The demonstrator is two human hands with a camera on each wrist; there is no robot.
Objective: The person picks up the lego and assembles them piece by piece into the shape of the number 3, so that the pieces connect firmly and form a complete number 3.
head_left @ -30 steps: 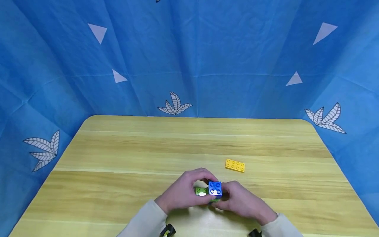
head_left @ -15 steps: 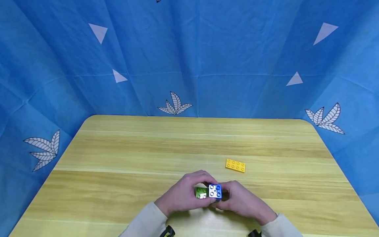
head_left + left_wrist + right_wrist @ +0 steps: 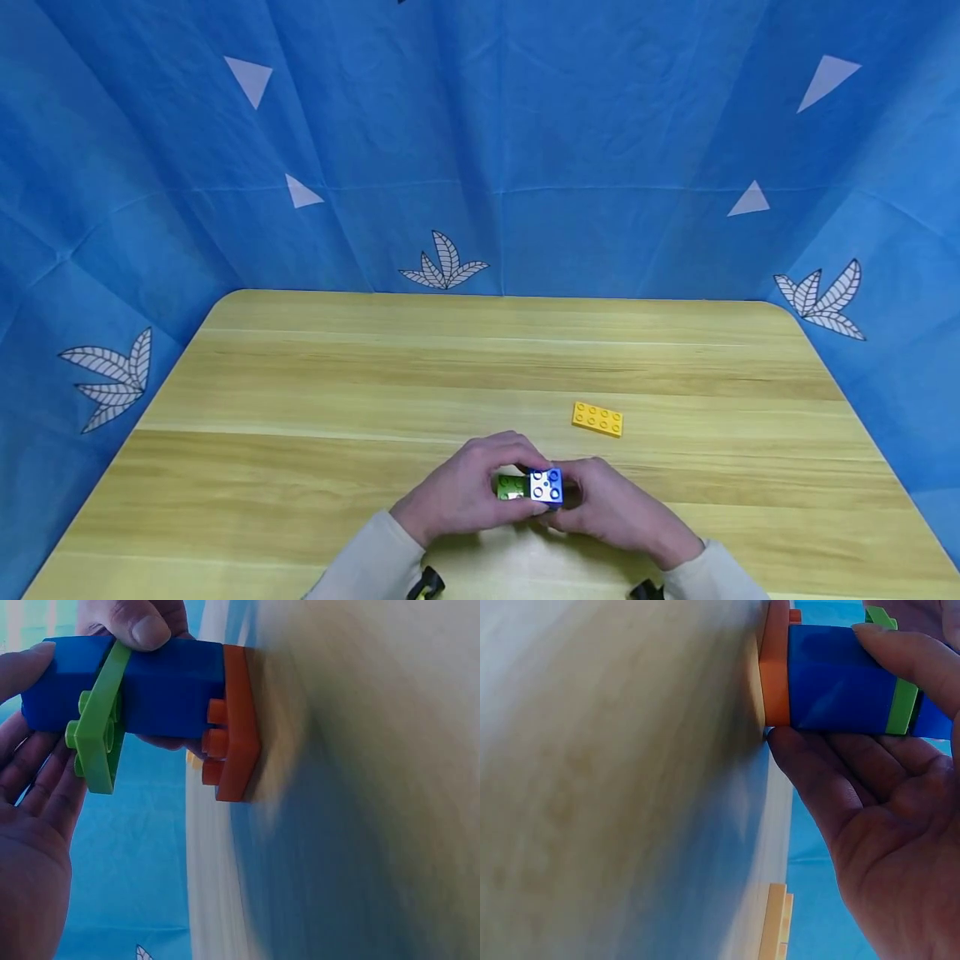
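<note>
A small tower of toy building bricks stands between the two hands. At its foot an orange plate brick (image 3: 241,727) meets the wooden table, carrying a lower blue brick (image 3: 840,679). Above that comes a light green plate brick (image 3: 97,742), its studs jutting out to the left in the head view. An upper blue brick (image 3: 546,485) tops the tower, a thin dark line showing between it and the green plate. My left hand (image 3: 480,485) pinches the upper blue brick between thumb and fingers. Lower down, my right hand (image 3: 611,508) grips the lower blue brick.
A yellow plate brick (image 3: 597,419) with two rows of studs lies on the wooden table (image 3: 337,375), beyond the right hand. Blue patterned cloth (image 3: 480,150) hangs behind the table and along both sides.
The upper blue brick has come down and leveled over the green plate, covering the bit of green once visible at its near edge. The left hand sank slightly with it; the right hand stayed put.
</note>
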